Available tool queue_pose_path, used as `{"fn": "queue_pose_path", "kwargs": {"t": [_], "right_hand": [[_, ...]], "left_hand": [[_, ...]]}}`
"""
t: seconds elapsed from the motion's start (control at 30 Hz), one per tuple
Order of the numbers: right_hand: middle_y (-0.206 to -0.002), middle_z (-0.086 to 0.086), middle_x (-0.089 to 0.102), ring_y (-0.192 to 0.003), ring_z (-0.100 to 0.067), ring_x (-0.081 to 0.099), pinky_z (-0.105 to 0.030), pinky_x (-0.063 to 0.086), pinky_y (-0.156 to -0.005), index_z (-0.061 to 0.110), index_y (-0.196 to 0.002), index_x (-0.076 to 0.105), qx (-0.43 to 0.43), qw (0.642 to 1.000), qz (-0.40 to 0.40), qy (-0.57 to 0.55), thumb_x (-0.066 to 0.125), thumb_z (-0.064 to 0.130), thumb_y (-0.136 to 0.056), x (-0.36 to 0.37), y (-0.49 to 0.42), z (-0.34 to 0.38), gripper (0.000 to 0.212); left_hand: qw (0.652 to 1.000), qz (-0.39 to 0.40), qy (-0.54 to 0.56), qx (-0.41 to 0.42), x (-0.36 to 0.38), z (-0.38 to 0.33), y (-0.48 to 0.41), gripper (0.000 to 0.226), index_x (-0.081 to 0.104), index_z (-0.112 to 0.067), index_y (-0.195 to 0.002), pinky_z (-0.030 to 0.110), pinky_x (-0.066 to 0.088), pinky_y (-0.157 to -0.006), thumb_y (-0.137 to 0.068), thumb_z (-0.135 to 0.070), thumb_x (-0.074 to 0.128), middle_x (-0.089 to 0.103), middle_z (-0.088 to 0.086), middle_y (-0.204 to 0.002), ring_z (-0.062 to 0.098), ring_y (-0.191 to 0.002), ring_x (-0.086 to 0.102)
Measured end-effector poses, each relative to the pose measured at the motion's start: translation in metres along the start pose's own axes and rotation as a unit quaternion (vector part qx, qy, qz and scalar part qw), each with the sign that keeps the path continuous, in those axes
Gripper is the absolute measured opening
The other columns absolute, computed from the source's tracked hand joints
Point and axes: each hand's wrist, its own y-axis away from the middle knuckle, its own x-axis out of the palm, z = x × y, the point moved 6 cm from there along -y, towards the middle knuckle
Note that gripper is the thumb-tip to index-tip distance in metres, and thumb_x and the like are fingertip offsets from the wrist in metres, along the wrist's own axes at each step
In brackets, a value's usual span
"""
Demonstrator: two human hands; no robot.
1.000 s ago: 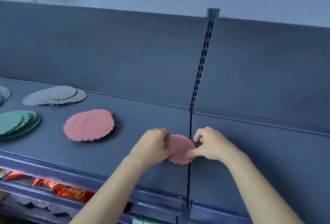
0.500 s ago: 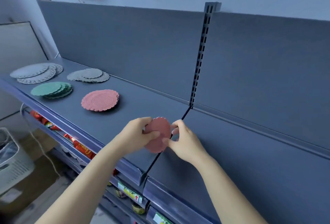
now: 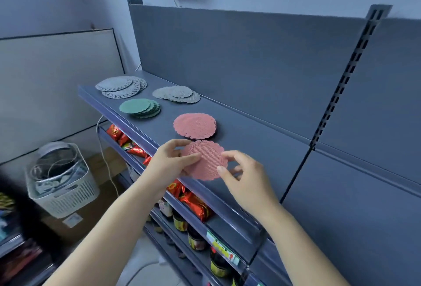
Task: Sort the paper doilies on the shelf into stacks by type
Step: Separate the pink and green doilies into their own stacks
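Note:
I hold a small pink doily (image 3: pixel 205 160) above the front of the grey shelf (image 3: pixel 255 149). My left hand (image 3: pixel 169 162) pinches its left edge with thumb on top. My right hand (image 3: pixel 245 177) touches its right edge with thumb and fingertips. Just behind it lies a stack of pink doilies (image 3: pixel 194 125). Further left sit a green stack (image 3: pixel 140 108), a loose pile of small white doilies (image 3: pixel 177 94), and larger lacy white doilies (image 3: pixel 120 86) at the shelf's far end.
Below the shelf, red snack packets (image 3: pixel 193 203) and dark jars (image 3: pixel 196 238) fill lower shelves. A white plastic basket (image 3: pixel 61 178) with cables sits on a cardboard box at the left. A slotted upright (image 3: pixel 341 80) divides the back panel.
Both hands lifted the small pink doily off the shelf and carried it left toward the pink stack. My view swung left, showing more of the shelf end and the basket.

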Motion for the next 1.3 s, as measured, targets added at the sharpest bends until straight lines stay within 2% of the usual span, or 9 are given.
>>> {"fn": "queue_pose_path", "kwargs": {"t": [0.17,0.27,0.43,0.67,0.77,0.9,0.97,1.1,1.3], "right_hand": [[-0.13,0.014,0.053,-0.106,-0.003,0.054,-0.023,0.047,-0.092,0.028,-0.128,0.055,0.021,0.999,0.003,0.038,0.059,0.033,-0.091,0.052,-0.034,0.03,0.038],[-0.138,0.014,0.048,-0.119,-0.006,0.05,-0.027,0.044,-0.102,0.028,-0.134,0.051,0.051,0.997,-0.011,0.062,0.059,0.034,-0.091,0.072,-0.057,0.045,0.044],[-0.141,0.01,0.048,-0.129,-0.007,0.041,-0.016,0.029,-0.1,0.024,-0.137,0.048,0.081,0.987,-0.056,0.125,0.058,0.032,-0.092,0.077,-0.085,0.055,0.047],[-0.151,0.006,0.037,-0.143,-0.011,0.021,-0.025,0.02,-0.112,0.025,-0.142,0.041,0.134,0.974,-0.019,0.18,0.055,0.037,-0.093,0.074,-0.127,0.022,0.052],[-0.156,0.007,0.026,-0.147,-0.014,0.01,-0.032,0.017,-0.115,0.03,-0.129,0.057,0.162,0.965,0.017,0.204,0.049,0.046,-0.094,0.074,-0.142,-0.002,0.039],[-0.156,0.006,0.027,-0.147,-0.012,0.007,-0.033,0.02,-0.112,0.034,-0.083,0.076,0.176,0.959,0.047,0.217,0.049,0.054,-0.091,0.066,-0.157,-0.015,0.034],[-0.155,0.003,0.03,-0.146,-0.011,0.01,-0.028,0.021,-0.109,0.024,-0.057,0.068,0.173,0.962,0.042,0.208,0.052,0.053,-0.09,0.062,-0.163,-0.018,0.046],[-0.151,0.003,0.037,-0.145,-0.01,0.015,-0.022,0.023,-0.105,0.02,-0.05,0.064,0.172,0.964,0.032,0.199,0.054,0.052,-0.089,0.062,-0.165,-0.021,0.051],[-0.128,-0.001,0.06,-0.14,-0.014,0.03,-0.029,0.039,-0.098,0.016,-0.036,0.04,0.199,0.953,0.025,0.228,0.057,0.049,-0.088,0.056,-0.173,-0.007,0.064]], "left_hand": [[0.991,-0.025,-0.114,0.059,-0.058,-0.007,-0.049,0.04,0.058,-0.019,-0.117,0.033,0.053,-0.085,-0.081,-0.018,0.074,0.061,0.003,-0.115,0.022,-0.1,0.062],[0.976,0.009,-0.192,0.105,-0.077,-0.016,-0.08,0.049,0.053,-0.02,-0.123,0.038,0.052,-0.09,-0.079,-0.02,0.075,0.058,0.0,-0.121,0.02,-0.104,0.061],[0.931,0.071,-0.312,0.174,-0.08,-0.031,-0.122,0.059,0.048,-0.021,-0.135,0.035,0.051,-0.088,-0.081,-0.024,0.072,0.056,-0.001,-0.124,0.022,-0.102,0.061],[0.908,0.079,-0.351,0.213,-0.052,-0.033,-0.17,0.055,0.049,-0.021,-0.129,0.023,0.036,-0.077,-0.079,-0.031,0.07,0.055,-0.001,-0.112,0.015,-0.091,0.051],[0.899,0.088,-0.388,0.184,-0.042,-0.025,-0.19,0.05,0.055,-0.025,-0.118,0.025,0.038,-0.075,-0.073,-0.031,0.076,0.051,-0.004,-0.108,0.019,-0.098,0.054],[0.923,0.135,-0.35,0.085,-0.039,-0.014,-0.218,0.055,0.051,-0.03,-0.101,0.032,0.045,-0.084,-0.06,-0.026,0.087,0.052,-0.001,-0.119,0.021,-0.105,0.052],[0.923,0.145,-0.353,0.054,-0.037,-0.013,-0.226,0.068,0.051,-0.027,-0.108,0.037,0.047,-0.091,-0.051,-0.03,0.088,0.049,0.0,-0.123,0.022,-0.109,0.051],[0.922,0.141,-0.361,0.013,-0.039,-0.014,-0.235,0.097,0.05,-0.023,-0.123,0.041,0.044,-0.1,-0.034,-0.039,0.087,0.046,0.0,-0.127,0.021,-0.118,0.047],[0.901,0.155,-0.403,0.032,-0.037,-0.017,-0.236,0.085,0.045,-0.021,-0.132,0.031,0.039,-0.098,-0.059,-0.035,0.088,0.042,-0.002,-0.128,0.02,-0.126,0.038]]}}
